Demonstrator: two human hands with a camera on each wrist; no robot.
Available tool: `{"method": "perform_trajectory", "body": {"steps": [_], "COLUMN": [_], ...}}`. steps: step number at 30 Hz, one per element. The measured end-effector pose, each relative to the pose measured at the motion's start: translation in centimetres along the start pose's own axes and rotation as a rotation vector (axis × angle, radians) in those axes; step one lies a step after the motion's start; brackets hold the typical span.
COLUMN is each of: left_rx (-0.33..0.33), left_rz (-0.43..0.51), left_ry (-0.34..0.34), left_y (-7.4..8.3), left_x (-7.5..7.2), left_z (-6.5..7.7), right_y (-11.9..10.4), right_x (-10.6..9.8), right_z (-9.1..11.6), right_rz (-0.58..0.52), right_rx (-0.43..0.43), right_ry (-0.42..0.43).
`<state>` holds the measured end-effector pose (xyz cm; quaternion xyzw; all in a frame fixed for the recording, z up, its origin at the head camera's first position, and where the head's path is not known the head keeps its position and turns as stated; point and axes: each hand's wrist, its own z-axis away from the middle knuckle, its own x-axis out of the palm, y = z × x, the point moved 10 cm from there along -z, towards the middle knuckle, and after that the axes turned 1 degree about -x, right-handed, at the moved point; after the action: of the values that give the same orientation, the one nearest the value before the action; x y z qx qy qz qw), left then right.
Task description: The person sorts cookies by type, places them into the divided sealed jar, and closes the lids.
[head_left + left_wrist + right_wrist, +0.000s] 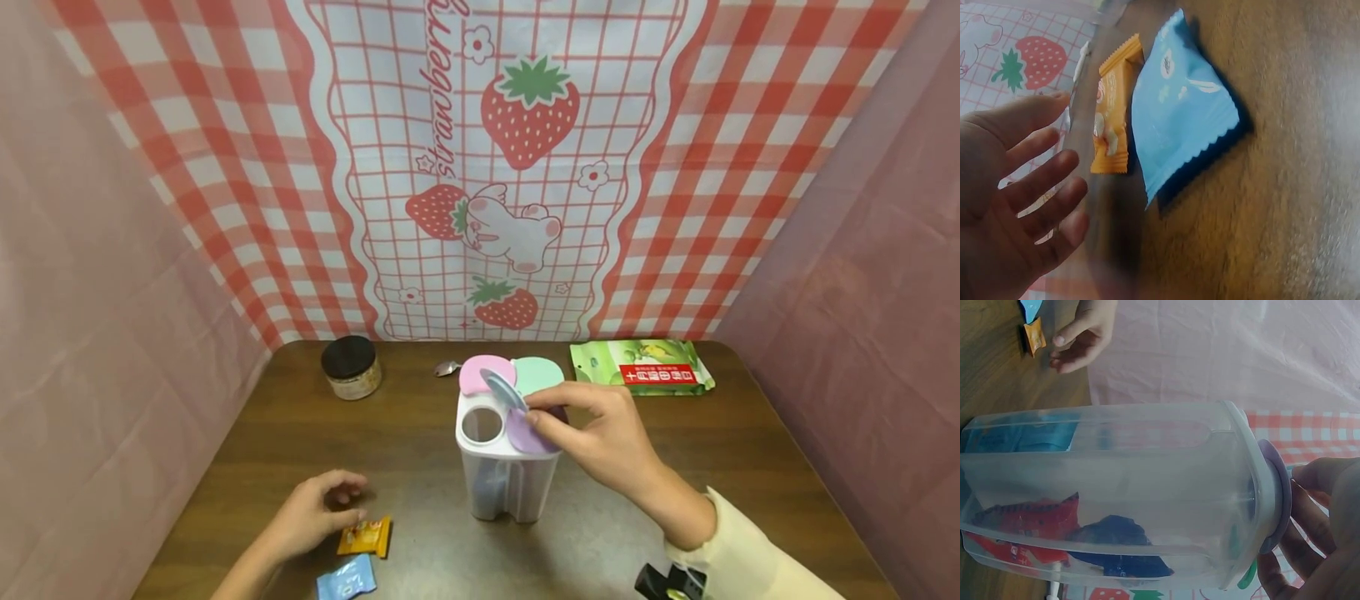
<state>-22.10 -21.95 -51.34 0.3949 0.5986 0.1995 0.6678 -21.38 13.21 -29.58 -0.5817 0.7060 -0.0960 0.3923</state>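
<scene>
In the head view, a clear storage container (510, 487) with a white top stands on the table. My right hand (611, 433) pinches its blue-grey lid (504, 389), tilted up beside the uncovered round opening (482, 425). The purple lid (532, 433) lies under the right fingers; pink (486, 374) and mint green lids (538, 373) cover the back compartments. Red (1032, 528) and dark blue packets (1125, 547) show through the wall, with light blue ones (1035, 434) in another compartment. My left hand (1022, 187), fingers loosely bent, holds nothing, beside an orange packet (1113, 109) and a light blue packet (1179, 106).
A black-lidded jar (352, 368) stands at the back left of the wooden table (277, 433). Behind the container lies a spoon (446, 367). A green pack (645, 368) is at the back right, and a black object (670, 581) sits by the right sleeve.
</scene>
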Motion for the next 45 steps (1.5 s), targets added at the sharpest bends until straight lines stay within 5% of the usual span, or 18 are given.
{"method": "perform_trajectory", "body": {"steps": [5,13,21,33,45], "left_rx": [-0.022,0.079,0.072,0.178,0.119], "left_rz": [0.0,-0.033,-0.074,-0.086,-0.019], "left_ry": [-0.102,-0.1,-0.129,-0.08,-0.017], "left_y": [-0.7,0.2,0.3,1.5,1.5], "left_x": [1.0,1.4,1.8,1.1,-0.3], "left_z": [0.1,0.2,0.1,0.3,0.0], "right_y": [0.1,0.1,0.1,-0.1,0.1], "right_x": [0.0,-0.2,0.0,-0.1,0.0], "right_z": [0.1,0.2,0.2,0.1,0.2], "right_rz": [-0.002,0.006,0.0,-0.005,-0.014], "right_rx": [0.019,0.01,0.016,-0.001,0.011], "right_ry": [0.002,0.012,0.004,0.008,0.001]}}
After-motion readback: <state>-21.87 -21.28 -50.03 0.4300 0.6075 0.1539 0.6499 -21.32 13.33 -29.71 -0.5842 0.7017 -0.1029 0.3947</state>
